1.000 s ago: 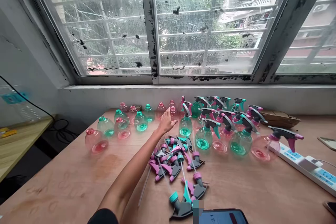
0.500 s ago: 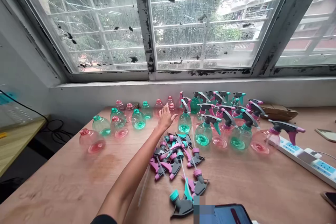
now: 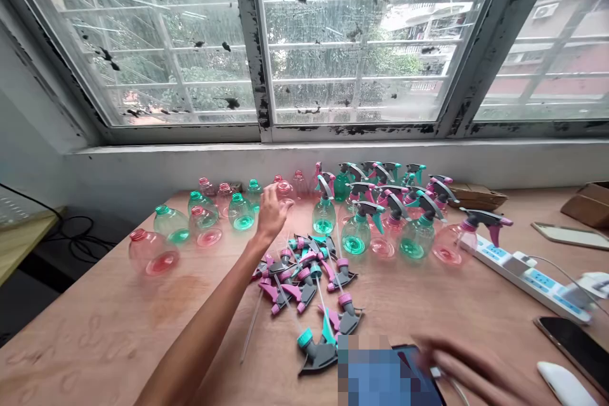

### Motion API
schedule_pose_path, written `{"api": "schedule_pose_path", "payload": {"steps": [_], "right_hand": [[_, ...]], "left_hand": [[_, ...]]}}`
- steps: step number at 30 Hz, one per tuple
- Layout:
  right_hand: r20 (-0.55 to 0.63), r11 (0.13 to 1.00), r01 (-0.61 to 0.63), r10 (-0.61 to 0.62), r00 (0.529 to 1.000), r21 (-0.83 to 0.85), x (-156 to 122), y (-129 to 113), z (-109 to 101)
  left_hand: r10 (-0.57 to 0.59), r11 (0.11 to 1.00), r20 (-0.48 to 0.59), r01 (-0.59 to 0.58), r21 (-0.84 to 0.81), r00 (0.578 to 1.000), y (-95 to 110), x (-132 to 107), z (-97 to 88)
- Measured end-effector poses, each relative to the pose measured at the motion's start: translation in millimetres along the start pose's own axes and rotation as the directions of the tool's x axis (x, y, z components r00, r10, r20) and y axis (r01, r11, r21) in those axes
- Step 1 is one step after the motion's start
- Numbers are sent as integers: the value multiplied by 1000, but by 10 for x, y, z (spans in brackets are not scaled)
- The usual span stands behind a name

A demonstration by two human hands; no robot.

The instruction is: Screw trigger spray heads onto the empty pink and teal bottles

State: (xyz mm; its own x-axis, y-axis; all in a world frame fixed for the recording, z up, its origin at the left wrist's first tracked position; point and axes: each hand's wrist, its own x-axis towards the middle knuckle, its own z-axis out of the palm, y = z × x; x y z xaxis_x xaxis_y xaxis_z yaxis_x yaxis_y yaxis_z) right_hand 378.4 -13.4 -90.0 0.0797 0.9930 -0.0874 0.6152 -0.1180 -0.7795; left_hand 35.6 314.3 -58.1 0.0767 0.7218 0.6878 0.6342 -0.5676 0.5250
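Note:
My left hand [image 3: 271, 210] is stretched far across the wooden table [image 3: 118, 323], fingers apart, holding nothing. It reaches among the capless bottles, just short of a small pink bottle [image 3: 284, 190] and beside a green one [image 3: 241, 214]. A heap of loose trigger spray heads [image 3: 304, 279] in pink, teal and grey lies below my forearm. My right hand [image 3: 469, 371] is a motion-blurred streak at the bottom right, over a dark phone [image 3: 419, 361] with a pixelated screen.
Several capped spray bottles [image 3: 380, 222] stand in a cluster at the back right. A white power strip [image 3: 528, 276] with a cable lies to the right, beside another phone [image 3: 571, 346], a white mouse [image 3: 564, 384] and cardboard [image 3: 476, 193]. A window wall runs behind.
My left hand has shifted left from the capped bottles toward the capless pink and green ones. My right hand has come into view over the phone. The camera has panned right.

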Motion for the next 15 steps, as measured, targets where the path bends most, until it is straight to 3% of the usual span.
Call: {"api": "schedule_pose_path", "payload": {"steps": [2, 5, 9, 11, 15], "right_hand": [[50, 997, 71, -73, 996, 39, 312, -115, 246], [-3, 977, 209, -209, 978, 45, 824, -294, 795], [-5, 970, 234, -234, 972, -61, 1201, -448, 1361], [-2, 966, 233, -235, 972, -114, 1232, -503, 1492], [36, 944, 253, -251, 967, -211, 1136, -632, 1595]], "left_hand": [[30, 999, -22, -31, -34, 999, 139, -235, -360], [51, 997, -35, -53, -59, 998, 392, -771, -944], [50, 998, 5, -50, -41, 999, 657, -1613, -1617], [-19, 998, 83, 23, -55, 996, 702, -1970, -1821], [-236, 954, 1, 232, -190, 972, 737, -2377, -1904]]}}
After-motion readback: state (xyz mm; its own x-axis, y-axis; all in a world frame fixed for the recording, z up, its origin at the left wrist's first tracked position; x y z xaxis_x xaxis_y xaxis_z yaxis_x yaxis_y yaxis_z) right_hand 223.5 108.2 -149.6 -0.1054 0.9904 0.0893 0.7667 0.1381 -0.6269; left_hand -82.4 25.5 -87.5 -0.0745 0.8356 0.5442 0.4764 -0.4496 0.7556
